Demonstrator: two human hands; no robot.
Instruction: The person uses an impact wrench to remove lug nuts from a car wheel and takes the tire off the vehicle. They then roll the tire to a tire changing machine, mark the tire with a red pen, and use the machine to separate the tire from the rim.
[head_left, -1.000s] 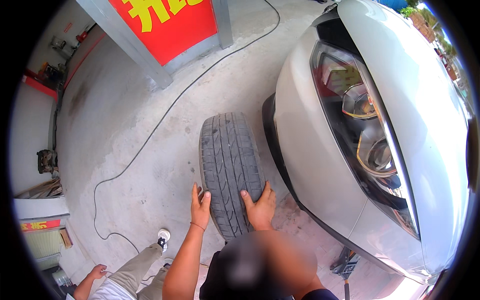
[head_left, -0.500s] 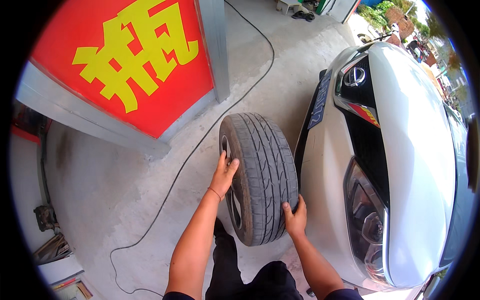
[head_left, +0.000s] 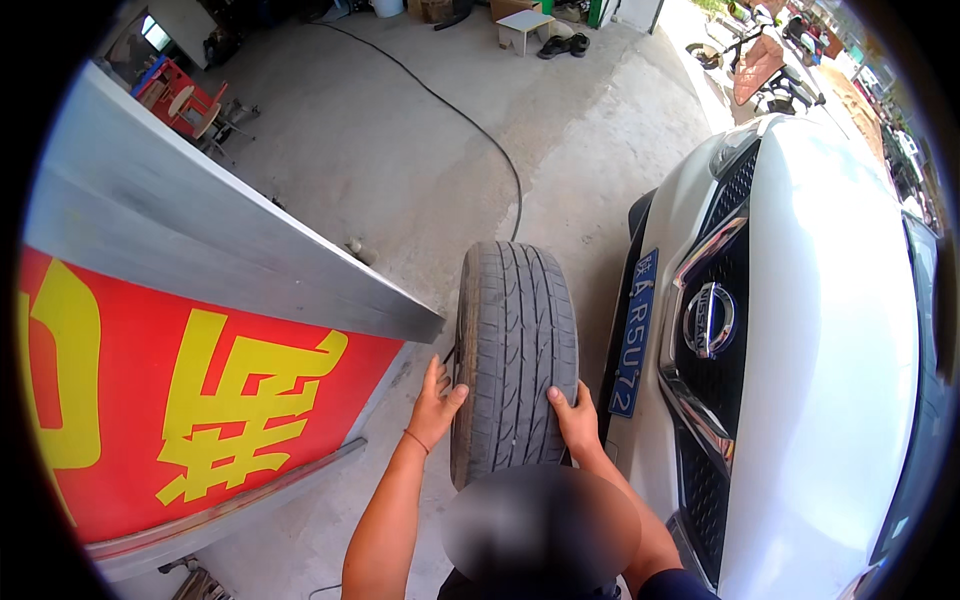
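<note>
A car wheel with a black, grooved tyre [head_left: 515,340] stands upright on its tread, just in front of me. My left hand [head_left: 432,405] is at the tyre's left side with its fingers spread, the thumb against the tread's edge. On the right side, my right hand [head_left: 576,415] grips the tyre, thumb on the tread and fingers round the far edge. A blurred dark patch covers the tyre's near lower end. Little of the rim shows behind my left hand.
Close on the right is the front of a white car [head_left: 820,300] with a blue number plate [head_left: 634,335]. A metal-framed red sign [head_left: 240,420] with yellow characters juts in from the left. Beyond the wheel, a black cable [head_left: 440,95] crosses the concrete floor toward a small white stool [head_left: 525,28] and dark shoes [head_left: 564,45].
The wheel and both hands have moved forward along the car's front, and the view has shifted with them. My left hand has slid away from the rim opening to the tyre's edge.
</note>
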